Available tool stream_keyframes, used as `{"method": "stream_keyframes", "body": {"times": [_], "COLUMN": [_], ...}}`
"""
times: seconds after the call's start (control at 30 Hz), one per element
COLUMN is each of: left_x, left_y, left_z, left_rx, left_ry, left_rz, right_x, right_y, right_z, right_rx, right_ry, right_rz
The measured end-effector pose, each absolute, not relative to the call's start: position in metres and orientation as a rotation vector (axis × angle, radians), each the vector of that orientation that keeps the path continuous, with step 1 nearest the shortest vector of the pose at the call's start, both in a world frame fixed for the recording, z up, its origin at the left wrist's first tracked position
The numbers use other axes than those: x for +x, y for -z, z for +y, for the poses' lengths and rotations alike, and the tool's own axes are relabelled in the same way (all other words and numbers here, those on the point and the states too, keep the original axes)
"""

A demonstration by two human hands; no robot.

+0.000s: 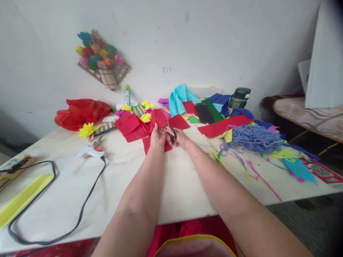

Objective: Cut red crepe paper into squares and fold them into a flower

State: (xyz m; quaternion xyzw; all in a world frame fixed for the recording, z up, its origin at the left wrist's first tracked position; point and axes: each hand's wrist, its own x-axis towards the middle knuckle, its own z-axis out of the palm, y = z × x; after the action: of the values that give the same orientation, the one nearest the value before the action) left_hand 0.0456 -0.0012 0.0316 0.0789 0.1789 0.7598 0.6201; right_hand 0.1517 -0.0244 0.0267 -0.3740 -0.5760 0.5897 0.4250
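My left hand (159,136) is closed on a piece of red paper (158,117), its fingers gripping the lower edge. Close beside it, my right hand (179,137) holds a pair of scissors (173,135) with dark handles. The narrow blades point up and away, next to the red piece. Whether they touch it I cannot tell. Other red pieces (130,126) lie on the table to the left of my hands, beneath them and behind to the right. Some fingertips of both hands are hidden.
A white glue gun (92,151) with a black cord lies at left. Blue-violet yarn (254,138), a phone (204,113) and a dark jar (239,98) are at right. Behind stand a glue bottle (127,95) and a red plastic bag (81,113). Yellow paper flowers (87,130) lie nearby.
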Motion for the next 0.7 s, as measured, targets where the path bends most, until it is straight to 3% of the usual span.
{"method": "stream_keyframes", "body": {"times": [0.7], "left_x": [0.0441], "left_y": [-0.0279], "left_z": [0.0004], "left_rx": [0.157], "left_ry": [-1.717], "left_rz": [0.377], "right_x": [0.1495], "right_y": [-0.0235], "right_z": [-0.0244], "right_rx": [-0.92], "right_ry": [-1.403], "right_rz": [-1.429]}}
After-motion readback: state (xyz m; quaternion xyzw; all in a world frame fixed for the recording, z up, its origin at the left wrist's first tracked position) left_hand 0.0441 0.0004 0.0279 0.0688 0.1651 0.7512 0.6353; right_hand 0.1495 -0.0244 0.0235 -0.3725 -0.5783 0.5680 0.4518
